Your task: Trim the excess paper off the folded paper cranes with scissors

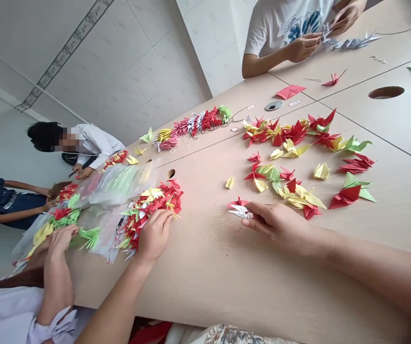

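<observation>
At the right edge of a pile of red, yellow and green folded paper cranes (164, 195), my left hand (154, 234) has its fingers pinched on a small yellow folded paper crane (172, 208), mostly hidden by the fingers. My right hand (277, 223) is wrapped round small thread snips (239, 210), their metal blades pointing left. Just behind the blades lies a little red paper piece (239, 201). Beyond my right hand, loose red, yellow and green cranes (298, 196) are spread on the table, with a lone yellow one (230, 182) to their left.
The wooden table (205, 277) has tiny paper scraps and cable holes (170, 174). Strung cranes (194, 125) lie farther back. Plastic bags (119, 179) stand to the left. A neighbour's hand (60, 239) works at the left; another person (298, 33) handles pale cranes across the table.
</observation>
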A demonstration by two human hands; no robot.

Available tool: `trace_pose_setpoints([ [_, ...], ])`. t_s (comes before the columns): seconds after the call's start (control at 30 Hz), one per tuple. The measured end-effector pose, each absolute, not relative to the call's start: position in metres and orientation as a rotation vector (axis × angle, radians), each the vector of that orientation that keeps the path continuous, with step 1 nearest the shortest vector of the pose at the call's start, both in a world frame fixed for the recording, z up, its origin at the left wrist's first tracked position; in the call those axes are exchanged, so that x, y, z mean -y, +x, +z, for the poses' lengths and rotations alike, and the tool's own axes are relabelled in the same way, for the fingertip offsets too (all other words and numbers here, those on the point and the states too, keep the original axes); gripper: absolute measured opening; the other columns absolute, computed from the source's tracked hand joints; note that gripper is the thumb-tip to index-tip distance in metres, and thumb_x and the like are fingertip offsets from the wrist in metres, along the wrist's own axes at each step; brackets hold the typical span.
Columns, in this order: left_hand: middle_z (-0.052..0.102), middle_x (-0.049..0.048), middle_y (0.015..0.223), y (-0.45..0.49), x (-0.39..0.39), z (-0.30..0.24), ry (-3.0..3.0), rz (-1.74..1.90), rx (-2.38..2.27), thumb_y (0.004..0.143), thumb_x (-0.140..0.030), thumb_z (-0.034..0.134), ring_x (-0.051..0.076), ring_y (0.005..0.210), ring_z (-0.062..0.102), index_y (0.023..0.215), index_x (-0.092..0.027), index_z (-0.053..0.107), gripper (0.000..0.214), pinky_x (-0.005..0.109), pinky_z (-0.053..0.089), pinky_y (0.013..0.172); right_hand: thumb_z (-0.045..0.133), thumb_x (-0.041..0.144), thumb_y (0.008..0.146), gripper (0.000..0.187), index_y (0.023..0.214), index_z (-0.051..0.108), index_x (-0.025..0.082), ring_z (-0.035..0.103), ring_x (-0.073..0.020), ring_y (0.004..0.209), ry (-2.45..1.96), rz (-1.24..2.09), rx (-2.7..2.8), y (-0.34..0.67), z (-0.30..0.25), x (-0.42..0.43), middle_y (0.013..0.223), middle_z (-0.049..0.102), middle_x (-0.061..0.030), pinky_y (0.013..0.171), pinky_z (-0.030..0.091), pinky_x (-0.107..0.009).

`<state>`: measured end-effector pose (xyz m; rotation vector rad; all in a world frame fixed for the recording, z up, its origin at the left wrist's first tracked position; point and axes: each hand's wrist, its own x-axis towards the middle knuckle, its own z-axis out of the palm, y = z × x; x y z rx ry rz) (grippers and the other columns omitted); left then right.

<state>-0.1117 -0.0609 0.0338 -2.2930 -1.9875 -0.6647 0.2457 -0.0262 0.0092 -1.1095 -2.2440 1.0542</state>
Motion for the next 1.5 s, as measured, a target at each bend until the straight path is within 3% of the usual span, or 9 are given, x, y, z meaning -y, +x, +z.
trace_pose_setpoints([
  [0.13,0.076,0.0138,0.098,-0.131,0.056,0.038,-2.225,-0.484,1.933,0.095,-0.024,0.05,0.035,0.095,0.068,0.094,-0.02,0.075,0.025,0.056,0.053,0.091,0.056,0.041,0.105,0.026,0.099,0.064,0.017,0.058,-0.0126,0.065,-1.155,1.059,2.275,0.245,0.011,0.026,0.078,0.062,0.0024,0.066,0.052,-0.03],
  [0.23,0.073,0.0197,0.117,-0.125,0.046,0.039,-2.224,-0.456,1.864,0.095,-0.027,0.051,0.042,0.111,0.065,0.095,-0.018,0.075,0.026,0.065,0.047,0.1,0.059,0.042,0.104,0.027,0.108,0.067,0.016,0.065,-0.0137,0.072,-1.175,1.078,2.282,0.244,0.013,0.026,0.089,0.068,-0.0008,0.07,0.057,-0.032],
  [0.37,0.067,0.0175,0.134,-0.091,0.028,0.03,-2.372,-0.462,1.773,0.1,-0.035,0.052,0.039,0.133,0.056,0.104,-0.021,0.075,0.027,0.063,0.041,0.115,0.06,0.041,0.104,0.028,0.115,0.067,0.016,0.068,-0.015,0.078,-1.169,1.095,2.257,0.243,0.014,0.026,0.097,0.071,-0.0031,0.073,0.06,-0.034],
  [0.47,0.058,0.014,0.152,-0.055,0.012,0.013,-2.581,-0.435,1.715,0.099,-0.047,0.058,0.037,0.148,0.045,0.13,-0.025,0.067,0.039,0.059,0.038,0.121,0.061,0.04,0.103,0.028,0.116,0.067,0.016,0.069,-0.0158,0.08,-1.146,1.089,2.23,0.243,0.011,0.026,0.1,0.071,-0.0038,0.074,0.06,-0.035],
  [0.57,0.038,0.0195,0.167,-0.023,-0.01,-0.007,-2.756,-0.411,1.69,0.093,-0.057,0.065,0.039,0.156,0.035,0.156,-0.024,0.043,0.074,0.058,0.04,0.121,0.062,0.04,0.103,0.027,0.114,0.067,0.016,0.068,-0.0153,0.078,-1.111,1.067,2.201,0.242,0.007,0.025,0.097,0.071,-0.0031,0.073,0.06,-0.034],
  [0.67,0.031,0.0251,0.169,0.002,-0.04,-0.017,-2.89,-0.415,1.654,0.093,-0.057,0.066,0.04,0.157,0.032,0.163,-0.021,0.029,0.087,0.061,0.034,0.124,0.061,0.041,0.103,0.027,0.111,0.067,0.016,0.067,-0.0141,0.074,-1.045,1.033,2.162,0.243,0.003,0.025,0.092,0.069,-0.0017,0.07,0.059,-0.033],
  [0.97,0.021,0.019,0.175,0.096,-0.095,-0.012,-3.24,-0.491,1.337,0.087,-0.055,0.074,0.038,0.159,0.029,0.162,-0.025,0.034,0.09,0.054,0.035,0.125,0.051,0.045,0.104,0.028,0.096,0.06,0.019,0.051,-0.0126,0.056,-0.831,0.947,2.027,0.244,0.002,0.028,0.069,0.061,0.0011,0.055,0.039,-0.026],
  [1.23,0.062,0.0128,0.144,0.127,-0.096,0.002,-3.384,-0.714,1.324,0.089,-0.026,0.072,0.032,0.135,0.059,0.114,-0.023,0.075,0.025,0.048,0.044,0.119,0.044,0.056,0.103,0.039,0.093,0.056,0.021,0.048,-0.0141,0.056,-0.822,0.997,2.002,0.244,0.002,0.03,0.068,0.06,-0.0008,0.055,0.035,-0.027],
  [1.5,0.07,0.0071,0.102,0.06,-0.051,0.025,-3.081,-1.38,2.159,0.084,-0.041,0.078,0.024,0.102,0.067,0.098,-0.022,0.07,0.025,0.042,0.055,0.098,0.046,0.052,0.102,0.035,0.081,0.04,0.025,0.037,-0.011,0.053,-0.926,1.212,1.924,0.249,0.016,0.025,0.064,0.045,0.0052,0.05,0.031,-0.024],
])
